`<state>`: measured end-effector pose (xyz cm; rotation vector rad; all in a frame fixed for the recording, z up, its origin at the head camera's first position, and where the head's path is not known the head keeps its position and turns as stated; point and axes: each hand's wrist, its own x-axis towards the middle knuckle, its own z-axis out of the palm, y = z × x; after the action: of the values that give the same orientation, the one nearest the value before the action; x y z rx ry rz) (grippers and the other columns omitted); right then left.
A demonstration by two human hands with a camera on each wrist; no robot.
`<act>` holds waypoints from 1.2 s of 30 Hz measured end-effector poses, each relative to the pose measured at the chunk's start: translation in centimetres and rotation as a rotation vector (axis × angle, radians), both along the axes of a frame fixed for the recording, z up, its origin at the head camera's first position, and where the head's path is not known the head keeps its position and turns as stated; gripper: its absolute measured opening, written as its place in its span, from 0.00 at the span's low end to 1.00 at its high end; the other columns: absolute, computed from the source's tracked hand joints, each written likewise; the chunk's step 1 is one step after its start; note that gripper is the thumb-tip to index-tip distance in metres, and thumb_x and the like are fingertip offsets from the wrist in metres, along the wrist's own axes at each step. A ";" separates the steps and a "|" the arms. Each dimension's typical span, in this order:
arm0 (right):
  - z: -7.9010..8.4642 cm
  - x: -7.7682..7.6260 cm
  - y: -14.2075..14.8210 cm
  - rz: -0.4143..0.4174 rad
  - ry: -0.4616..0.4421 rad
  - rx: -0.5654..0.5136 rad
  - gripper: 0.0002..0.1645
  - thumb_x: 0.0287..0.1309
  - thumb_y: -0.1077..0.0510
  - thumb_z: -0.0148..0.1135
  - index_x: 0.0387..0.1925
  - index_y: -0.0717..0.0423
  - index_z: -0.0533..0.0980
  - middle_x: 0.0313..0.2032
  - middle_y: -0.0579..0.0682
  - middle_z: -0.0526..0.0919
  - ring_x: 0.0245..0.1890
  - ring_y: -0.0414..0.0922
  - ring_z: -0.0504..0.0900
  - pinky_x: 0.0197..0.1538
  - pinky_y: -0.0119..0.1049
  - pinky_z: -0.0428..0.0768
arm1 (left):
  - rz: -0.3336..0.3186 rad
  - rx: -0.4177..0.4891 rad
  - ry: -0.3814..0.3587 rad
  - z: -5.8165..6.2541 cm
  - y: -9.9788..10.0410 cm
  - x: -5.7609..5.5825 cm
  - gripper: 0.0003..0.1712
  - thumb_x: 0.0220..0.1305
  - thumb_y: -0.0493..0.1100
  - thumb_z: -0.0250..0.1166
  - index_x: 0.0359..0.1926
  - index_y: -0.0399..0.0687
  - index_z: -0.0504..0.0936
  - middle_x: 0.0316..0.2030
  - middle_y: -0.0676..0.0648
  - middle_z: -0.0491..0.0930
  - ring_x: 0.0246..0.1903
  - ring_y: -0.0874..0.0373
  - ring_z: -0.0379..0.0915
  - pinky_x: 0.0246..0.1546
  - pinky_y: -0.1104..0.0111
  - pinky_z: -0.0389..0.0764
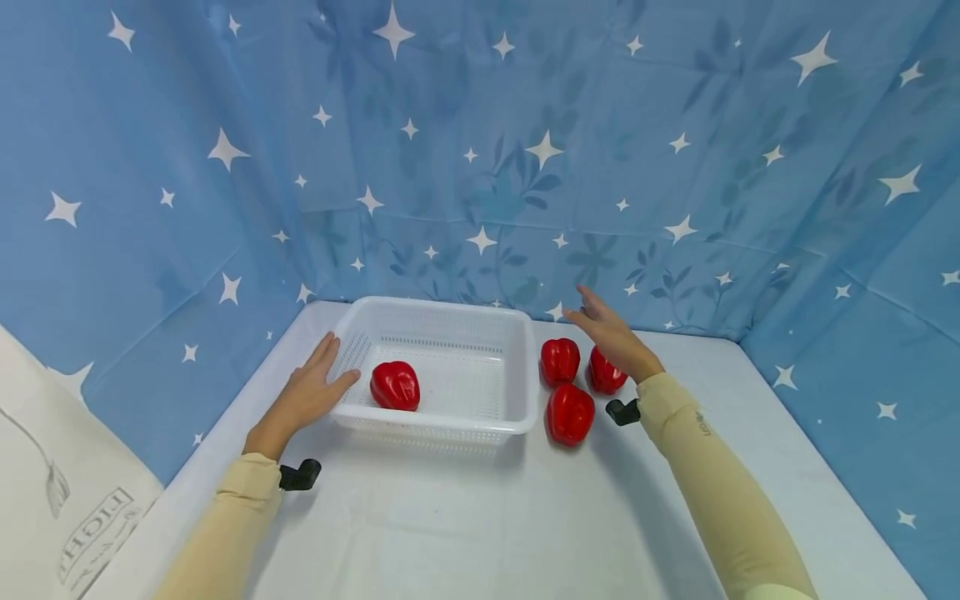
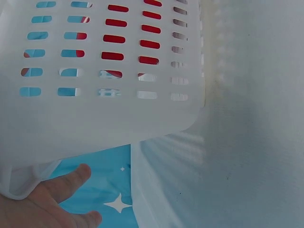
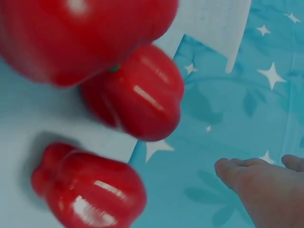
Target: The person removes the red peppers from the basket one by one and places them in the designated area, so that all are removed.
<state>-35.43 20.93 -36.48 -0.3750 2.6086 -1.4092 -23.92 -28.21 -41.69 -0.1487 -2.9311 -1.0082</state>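
Observation:
A white plastic basket (image 1: 450, 423) with slotted walls stands on the table, one red bell pepper (image 1: 395, 386) lying inside it at the left. My left hand (image 1: 309, 392), fingers extended, rests at the basket's left rim; the left wrist view shows the basket wall (image 2: 95, 123) close up beside the fingers (image 2: 71, 185). Right of the basket sit three more red bell peppers: a rear one (image 1: 559, 361), a front one (image 1: 570, 415) and a right one (image 1: 606, 372). Over the right one reaches my right hand (image 1: 611, 337), fingers straight and holding nothing, partly covering it.
A white-covered table (image 1: 450, 517) carries everything. Blue curtain (image 1: 480, 167) with white stars hangs along the back and both sides. At the lower left lies pale printed fabric (image 1: 67, 483).

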 end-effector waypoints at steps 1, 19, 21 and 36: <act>0.1 0.0 -0.2 0.005 0.002 -0.002 0.59 0.72 0.30 0.60 0.88 0.38 0.39 0.86 0.54 0.42 0.84 0.60 0.45 0.76 0.73 0.55 | 0.001 -0.002 -0.002 0.0 0.0 0.0 0.50 0.81 0.59 0.54 0.85 0.32 0.44 0.85 0.33 0.35 0.81 0.25 0.35 0.72 0.24 0.37; 1.0 1.0 -5.2 0.127 0.055 -0.038 0.52 0.73 0.35 0.63 0.87 0.40 0.51 0.84 0.54 0.54 0.82 0.59 0.53 0.75 0.73 0.59 | 0.003 -0.003 0.016 -0.6 0.0 0.0 0.50 0.81 0.59 0.55 0.85 0.32 0.44 0.85 0.32 0.36 0.81 0.25 0.36 0.72 0.25 0.37; 1.2 1.0 -5.9 0.140 0.057 -0.051 0.52 0.72 0.36 0.64 0.87 0.40 0.52 0.84 0.53 0.54 0.82 0.58 0.53 0.75 0.72 0.59 | -0.002 -0.005 0.022 -0.6 -0.1 -0.1 0.50 0.81 0.58 0.55 0.84 0.31 0.44 0.85 0.32 0.36 0.81 0.26 0.35 0.73 0.25 0.36; 2.0 1.2 -10.6 0.293 0.045 -0.094 0.47 0.74 0.35 0.61 0.86 0.35 0.55 0.84 0.47 0.54 0.82 0.57 0.55 0.76 0.71 0.59 | 0.013 0.006 0.008 -0.3 0.2 0.1 0.50 0.81 0.58 0.55 0.85 0.32 0.44 0.85 0.32 0.36 0.80 0.24 0.36 0.70 0.23 0.38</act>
<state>-34.26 10.32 -34.44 -0.7736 2.4022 -1.4362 -23.78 -28.01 -41.98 -0.1322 -2.9180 -1.0116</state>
